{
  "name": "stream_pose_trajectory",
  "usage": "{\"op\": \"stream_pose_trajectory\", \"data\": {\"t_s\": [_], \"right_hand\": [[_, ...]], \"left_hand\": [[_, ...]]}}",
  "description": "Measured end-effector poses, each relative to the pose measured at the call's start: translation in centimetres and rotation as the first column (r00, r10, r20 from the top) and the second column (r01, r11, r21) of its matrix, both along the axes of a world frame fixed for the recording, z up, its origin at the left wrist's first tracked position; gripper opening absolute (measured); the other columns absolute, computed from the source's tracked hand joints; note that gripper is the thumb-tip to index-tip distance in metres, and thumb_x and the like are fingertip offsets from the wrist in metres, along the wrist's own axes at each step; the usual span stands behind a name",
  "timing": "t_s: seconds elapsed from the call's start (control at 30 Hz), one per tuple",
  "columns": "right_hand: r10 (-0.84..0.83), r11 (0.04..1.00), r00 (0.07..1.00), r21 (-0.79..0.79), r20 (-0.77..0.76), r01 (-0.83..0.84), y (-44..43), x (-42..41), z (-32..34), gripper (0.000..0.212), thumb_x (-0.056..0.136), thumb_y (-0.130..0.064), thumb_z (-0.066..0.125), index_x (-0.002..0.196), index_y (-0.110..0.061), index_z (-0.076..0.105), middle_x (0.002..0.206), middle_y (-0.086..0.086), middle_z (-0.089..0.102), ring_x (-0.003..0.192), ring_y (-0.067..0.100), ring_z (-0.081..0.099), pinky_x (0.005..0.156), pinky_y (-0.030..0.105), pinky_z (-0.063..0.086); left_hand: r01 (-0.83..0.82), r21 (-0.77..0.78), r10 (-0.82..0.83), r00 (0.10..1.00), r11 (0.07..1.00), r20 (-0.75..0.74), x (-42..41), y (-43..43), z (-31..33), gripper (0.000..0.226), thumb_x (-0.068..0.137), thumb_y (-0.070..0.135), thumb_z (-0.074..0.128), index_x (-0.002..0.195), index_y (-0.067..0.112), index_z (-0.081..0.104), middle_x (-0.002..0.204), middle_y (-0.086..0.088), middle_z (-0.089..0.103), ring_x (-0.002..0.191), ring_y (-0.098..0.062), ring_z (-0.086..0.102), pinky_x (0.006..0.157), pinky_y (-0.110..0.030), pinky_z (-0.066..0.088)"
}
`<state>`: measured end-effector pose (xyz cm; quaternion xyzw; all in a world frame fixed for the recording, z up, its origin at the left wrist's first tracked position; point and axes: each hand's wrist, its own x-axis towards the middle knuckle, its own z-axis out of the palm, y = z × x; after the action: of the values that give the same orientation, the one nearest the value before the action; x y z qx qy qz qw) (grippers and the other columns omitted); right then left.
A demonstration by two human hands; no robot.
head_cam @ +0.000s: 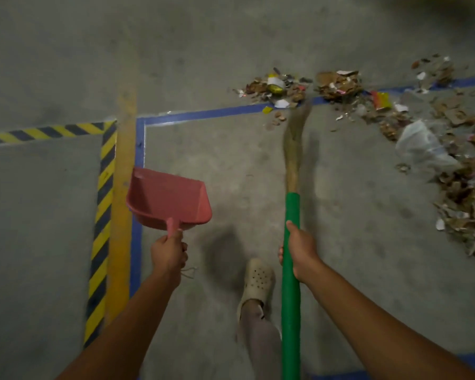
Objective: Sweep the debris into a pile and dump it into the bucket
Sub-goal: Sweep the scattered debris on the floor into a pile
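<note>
My left hand (169, 250) grips the handle of a pink dustpan (167, 200), held above the floor with its mouth facing away and empty. My right hand (299, 249) grips the green handle of a broom (291, 270). The straw bristles (295, 138) reach forward, their tip blurred beside the debris (280, 87): cardboard scraps, paper bits and wrappers lying across the blue floor tape. More debris (461, 171), with a clear plastic bag (420, 145), spreads along the right side. No bucket is in view.
The floor is grey concrete with blue tape lines (203, 113), a yellow stripe (124, 187) and yellow-black hazard tape (103, 201) on the left. My foot in a beige clog (258, 281) stands between my arms.
</note>
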<state>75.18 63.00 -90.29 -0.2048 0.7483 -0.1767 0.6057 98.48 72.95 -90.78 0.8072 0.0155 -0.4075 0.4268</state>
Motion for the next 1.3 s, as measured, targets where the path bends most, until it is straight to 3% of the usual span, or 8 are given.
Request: {"op": "stream_pose_trajectory", "data": {"t_s": [0.13,0.33,0.57,0.67,0.83,0.97,1.17,1.3], "right_hand": [[0.261,0.963,0.962,-0.041,-0.080,-0.265,-0.1,7.8,-1.0,0.033,0.098,-0.038,0.059,0.083,-0.008,0.059,0.058,0.010,0.057,0.044,0.022,0.053,0.044,0.028,0.046],[0.585,0.805,0.806,-0.048,-0.092,-0.591,0.7,19.6,-2.7,0.028,0.096,-0.036,0.061,0.082,-0.012,0.059,0.060,0.007,0.060,0.045,0.021,0.055,0.044,0.027,0.047],[0.833,0.548,0.540,0.047,-0.122,-0.835,1.0,33.3,-6.8,0.031,0.090,-0.040,0.059,0.087,-0.009,0.065,0.067,0.010,0.068,0.051,0.025,0.064,0.056,0.035,0.056],[0.816,0.579,0.575,0.111,-0.062,-0.808,1.5,37.7,-9.6,0.035,0.092,-0.035,0.063,0.095,-0.001,0.065,0.067,0.011,0.064,0.048,0.022,0.059,0.048,0.029,0.049],[0.686,0.718,0.725,0.210,-0.055,-0.664,4.2,38.4,-13.3,0.028,0.096,-0.030,0.062,0.095,-0.001,0.062,0.063,0.010,0.058,0.045,0.020,0.053,0.043,0.026,0.044],[0.603,0.783,0.791,0.265,-0.102,-0.563,6.6,33.7,-14.6,0.031,0.095,-0.033,0.062,0.091,-0.003,0.062,0.065,0.014,0.061,0.050,0.024,0.056,0.050,0.031,0.048],[0.433,0.881,0.887,0.285,-0.163,-0.378,7.1,24.2,-13.5,0.027,0.097,-0.027,0.061,0.079,-0.008,0.056,0.066,0.012,0.057,0.050,0.023,0.053,0.048,0.029,0.044],[0.283,0.929,0.941,0.296,-0.186,-0.221,6.0,17.8,-13.3,0.027,0.098,-0.026,0.060,0.082,-0.005,0.056,0.066,0.013,0.056,0.052,0.023,0.052,0.050,0.030,0.043]], "left_hand": [[-0.076,0.039,0.078,0.996,0.996,-0.049,6.6,1.7,-2.2,0.023,0.099,0.029,0.053,0.082,0.013,0.053,0.062,-0.005,0.043,0.034,-0.009,0.031,0.037,-0.014,0.020],[-0.171,0.080,0.169,0.985,0.982,0.027,16.8,3.5,-4.4,0.032,0.100,0.025,0.052,0.070,0.014,0.049,0.056,-0.005,0.045,0.032,-0.010,0.033,0.037,-0.015,0.023],[-0.132,0.104,0.134,0.991,0.986,-0.012,27.4,4.6,-8.1,0.029,0.099,0.030,0.052,0.077,0.012,0.050,0.060,-0.008,0.042,0.043,-0.016,0.031,0.038,-0.017,0.022],[-0.096,0.107,0.097,0.995,0.990,-0.005,31.3,5.4,-9.7,0.030,0.098,0.036,0.054,0.079,0.012,0.050,0.062,-0.008,0.041,0.049,-0.015,0.030,0.044,-0.025,0.022],[0.058,0.107,-0.053,0.997,0.993,-0.055,34.5,6.0,-11.4,0.029,0.100,0.030,0.053,0.077,0.013,0.051,0.064,-0.007,0.044,0.045,-0.015,0.032,0.038,-0.019,0.024],[0.123,0.153,-0.107,0.989,0.981,-0.105,35.0,4.7,-12.4,0.025,0.099,0.026,0.054,0.079,0.012,0.052,0.063,-0.007,0.043,0.041,-0.013,0.032,0.037,-0.016,0.023],[0.237,0.141,-0.221,0.967,0.961,-0.124,30.9,0.2,-12.5,0.033,0.098,0.032,0.057,0.072,0.012,0.051,0.059,-0.008,0.045,0.044,-0.017,0.032,0.037,-0.020,0.024],[0.317,0.087,-0.303,0.942,0.944,-0.142,26.2,-3.8,-11.1,0.035,0.100,0.036,0.055,0.075,0.012,0.053,0.060,-0.006,0.044,0.035,-0.009,0.033,0.035,-0.019,0.022]]}}
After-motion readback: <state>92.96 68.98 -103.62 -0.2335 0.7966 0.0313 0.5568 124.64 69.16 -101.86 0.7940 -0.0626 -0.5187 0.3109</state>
